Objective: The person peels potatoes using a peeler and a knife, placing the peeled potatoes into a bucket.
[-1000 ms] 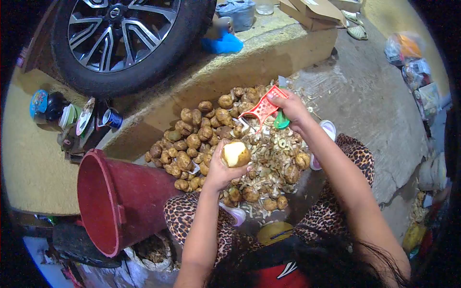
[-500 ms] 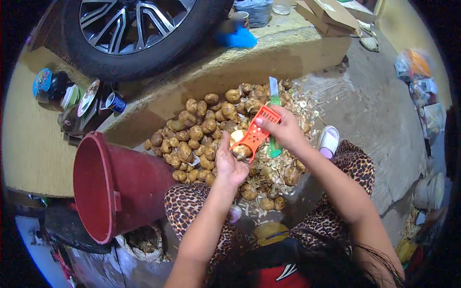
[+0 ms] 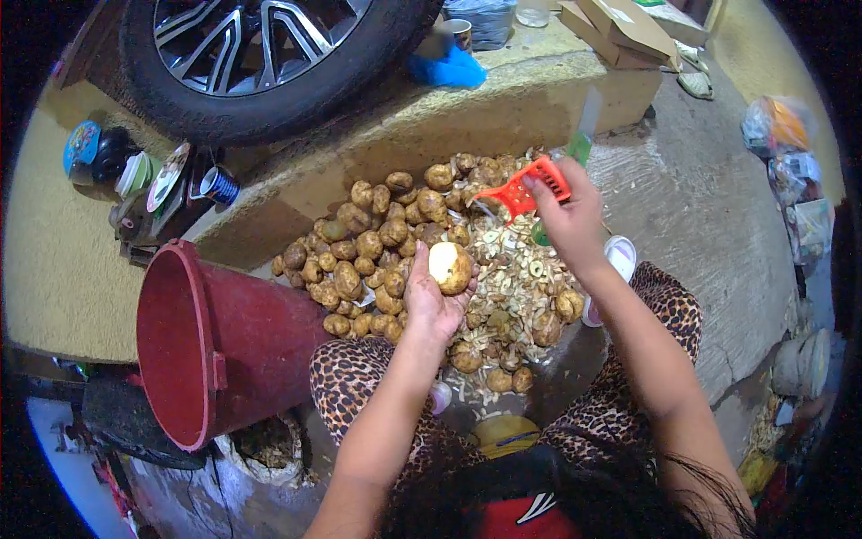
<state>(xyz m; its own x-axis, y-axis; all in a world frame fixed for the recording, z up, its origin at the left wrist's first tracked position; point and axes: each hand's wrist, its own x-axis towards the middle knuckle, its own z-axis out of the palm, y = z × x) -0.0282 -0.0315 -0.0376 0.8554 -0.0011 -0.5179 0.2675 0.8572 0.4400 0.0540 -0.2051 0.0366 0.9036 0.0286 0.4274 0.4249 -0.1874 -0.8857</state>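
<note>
My left hand (image 3: 436,304) is closed around a partly peeled potato (image 3: 448,269). Pale flesh shows on the potato's upper left side, and brown skin remains on the rest. Up and to the right, my right hand (image 3: 572,214) grips an orange peeler (image 3: 532,189), apart from the potato. A knife (image 3: 580,146) with a green handle is in the same hand, its blurred blade pointing up and away. Below my hands lie a heap of unpeeled potatoes (image 3: 368,242) and a spread of peelings (image 3: 507,292).
A dark red bucket (image 3: 265,310) lies tipped at the left, its mouth facing left. Behind the heap runs a concrete ledge (image 3: 539,85) with a car wheel (image 3: 269,112), a blue plastic bag (image 3: 453,69) and cardboard boxes (image 3: 620,31). Bagged items (image 3: 795,175) line the right side.
My right hand has moved up and right with the peeler and knife, away from the potato. My left hand stays nearly in place, and the potato's peeled side is now uncovered.
</note>
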